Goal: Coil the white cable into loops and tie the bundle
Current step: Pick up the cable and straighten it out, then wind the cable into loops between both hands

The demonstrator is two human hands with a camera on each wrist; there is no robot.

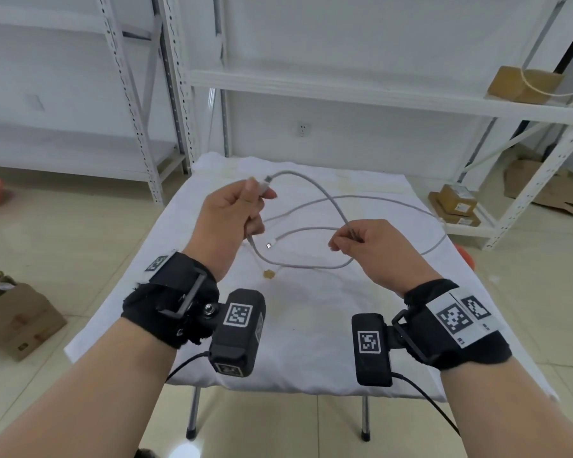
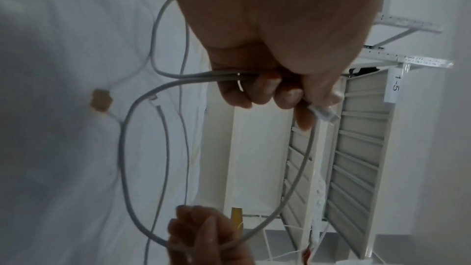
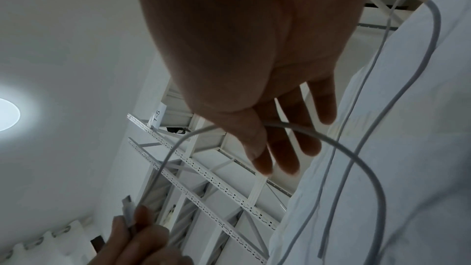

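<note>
Open cardboard boxes (image 1: pixel 15 312) sit on the tiled floor left of the cloth-covered table (image 1: pixel 311 342); what they hold is too blurred to tell. More flat brown cartons (image 1: pixel 457 203) lie on the bottom shelf of the white metal rack (image 1: pixel 543 180) right of the table, and a tan box (image 1: pixel 523 84) stands on a higher shelf.

The white cable (image 1: pixel 331 206) is thin, smooth and round, with a small rectangular plug at each end. Most of it lies in loose crossing curves on the wrinkled white cloth, and one plug (image 1: pixel 268 245) rests on the cloth near the table's middle. A small brown stain (image 1: pixel 268 274) marks the cloth just in front of that plug.

The left hand (image 1: pixel 227 219) is raised above the table, fingers curled round the cable, thumb and forefinger pinching it just behind the other plug (image 1: pixel 266 183), which points away from the person. Two strands pass through this fist in the left wrist view.

The right hand (image 1: pixel 374 249) hovers over the table's right half, back turned up, thumb and fingertips pinching a single strand, the other fingers only loosely bent.
</note>
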